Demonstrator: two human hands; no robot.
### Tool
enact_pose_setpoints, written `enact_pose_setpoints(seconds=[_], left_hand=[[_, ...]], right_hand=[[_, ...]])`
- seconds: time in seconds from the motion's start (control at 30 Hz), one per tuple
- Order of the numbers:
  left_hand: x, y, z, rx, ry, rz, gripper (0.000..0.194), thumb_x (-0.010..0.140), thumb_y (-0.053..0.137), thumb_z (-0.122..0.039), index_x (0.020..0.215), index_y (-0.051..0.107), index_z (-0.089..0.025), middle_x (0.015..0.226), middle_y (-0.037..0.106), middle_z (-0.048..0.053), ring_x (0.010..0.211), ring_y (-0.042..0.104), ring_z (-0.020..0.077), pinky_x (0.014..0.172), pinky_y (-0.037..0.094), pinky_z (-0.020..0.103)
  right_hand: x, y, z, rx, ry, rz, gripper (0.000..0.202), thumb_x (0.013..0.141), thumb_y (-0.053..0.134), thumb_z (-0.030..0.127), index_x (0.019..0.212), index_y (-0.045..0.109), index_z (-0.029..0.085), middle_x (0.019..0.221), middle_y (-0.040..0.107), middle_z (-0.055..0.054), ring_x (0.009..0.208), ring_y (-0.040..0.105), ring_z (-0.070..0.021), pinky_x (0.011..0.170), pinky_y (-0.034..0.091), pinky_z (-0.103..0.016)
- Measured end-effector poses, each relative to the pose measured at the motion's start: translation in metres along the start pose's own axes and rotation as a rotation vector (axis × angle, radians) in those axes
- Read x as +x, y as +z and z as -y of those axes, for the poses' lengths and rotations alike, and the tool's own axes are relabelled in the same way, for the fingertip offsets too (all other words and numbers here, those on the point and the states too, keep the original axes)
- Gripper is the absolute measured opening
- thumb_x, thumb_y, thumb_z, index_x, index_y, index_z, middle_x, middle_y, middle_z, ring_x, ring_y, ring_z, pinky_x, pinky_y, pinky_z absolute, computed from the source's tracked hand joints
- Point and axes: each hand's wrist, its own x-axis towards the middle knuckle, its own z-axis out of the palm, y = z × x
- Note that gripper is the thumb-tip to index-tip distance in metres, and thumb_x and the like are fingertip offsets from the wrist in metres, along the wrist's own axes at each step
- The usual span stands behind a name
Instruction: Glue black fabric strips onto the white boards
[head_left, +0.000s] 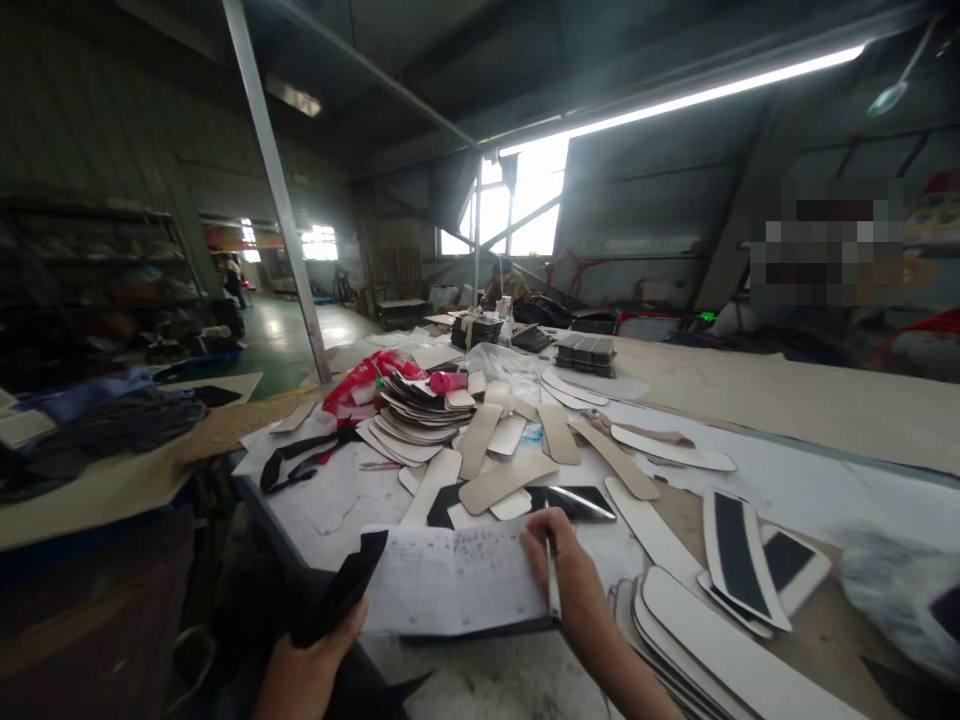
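An open notebook (442,590) with handwriting on its ruled pages lies at the table's front edge. My right hand (574,575) is closed around a slim pale pen (553,578), its fingers at the notebook's right side. At lower left, my left hand (311,665) grips a black piece of sheet material (341,595), which overlaps the notebook's left edge. Most of the left fingers are hidden behind that piece. Just beyond the notebook, a dark flat glossy object (574,502) lies partly beneath beige curved panels (510,482).
Stacked pale panels (690,640) stand at front right, near panels with black centres (742,555). Another panel stack (412,420) sits beside a red bag (360,385). A metal post (277,190) rises at left. A person (504,285) sits across the table.
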Motion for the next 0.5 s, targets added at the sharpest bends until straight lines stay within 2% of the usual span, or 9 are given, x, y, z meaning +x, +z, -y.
enact_pose_setpoints(seconds=[0.1, 0.17, 0.23, 0.3, 0.37, 0.5], left_hand=[[0.037, 0.01, -0.014, 0.054, -0.023, 0.055, 0.042, 0.056, 0.073, -0.039, 0.091, 0.067, -0.016, 0.095, 0.071, 0.008, 0.097, 0.061, 0.0293, 0.086, 0.047, 0.04], [0.057, 0.02, -0.018, 0.085, -0.054, 0.118, 0.042, 0.058, 0.071, -0.038, 0.091, 0.067, -0.012, 0.094, 0.071, 0.011, 0.093, 0.063, 0.0295, 0.082, 0.049, 0.04], [0.072, 0.028, -0.016, 0.118, -0.067, 0.15, 0.039, 0.058, 0.07, -0.035, 0.088, 0.067, -0.009, 0.087, 0.072, 0.012, 0.089, 0.064, 0.0315, 0.079, 0.049, 0.041], [0.082, 0.03, -0.009, 0.148, -0.074, 0.139, 0.035, 0.059, 0.069, -0.033, 0.084, 0.067, -0.008, 0.084, 0.072, 0.013, 0.092, 0.063, 0.0327, 0.083, 0.047, 0.042], [0.086, 0.024, 0.001, 0.167, -0.089, 0.123, 0.033, 0.059, 0.069, -0.033, 0.082, 0.067, -0.009, 0.087, 0.072, 0.013, 0.099, 0.059, 0.0327, 0.089, 0.043, 0.042], [0.08, -0.006, 0.021, 0.16, -0.144, 0.157, 0.029, 0.055, 0.07, -0.033, 0.076, 0.07, -0.013, 0.085, 0.072, 0.011, 0.101, 0.058, 0.0334, 0.091, 0.043, 0.042]], right_hand=[[0.041, 0.019, 0.011, -0.137, -0.137, -0.019, 0.011, 0.084, 0.034, 0.027, 0.082, 0.043, 0.021, 0.067, 0.056, 0.001, 0.058, 0.053, -0.0141, 0.054, 0.041, -0.023], [0.063, 0.03, 0.011, -0.208, -0.172, -0.024, 0.011, 0.084, 0.033, 0.024, 0.083, 0.044, 0.021, 0.072, 0.058, -0.001, 0.062, 0.055, -0.0148, 0.058, 0.042, -0.024], [0.077, 0.039, 0.003, -0.264, -0.165, -0.018, 0.011, 0.083, 0.036, 0.024, 0.081, 0.046, 0.021, 0.075, 0.059, -0.003, 0.068, 0.056, -0.0176, 0.062, 0.041, -0.026], [0.083, 0.043, -0.009, -0.334, -0.155, -0.006, 0.01, 0.082, 0.038, 0.022, 0.082, 0.048, 0.02, 0.078, 0.059, -0.006, 0.075, 0.056, -0.0208, 0.065, 0.041, -0.029], [0.083, 0.042, -0.023, -0.397, -0.16, 0.02, 0.01, 0.082, 0.039, 0.02, 0.086, 0.048, 0.019, 0.083, 0.06, -0.008, 0.082, 0.057, -0.0213, 0.07, 0.041, -0.029], [0.078, 0.03, -0.043, -0.52, -0.178, 0.106, 0.012, 0.083, 0.041, 0.017, 0.093, 0.048, 0.019, 0.093, 0.062, -0.007, 0.088, 0.057, -0.018, 0.073, 0.04, -0.025]])
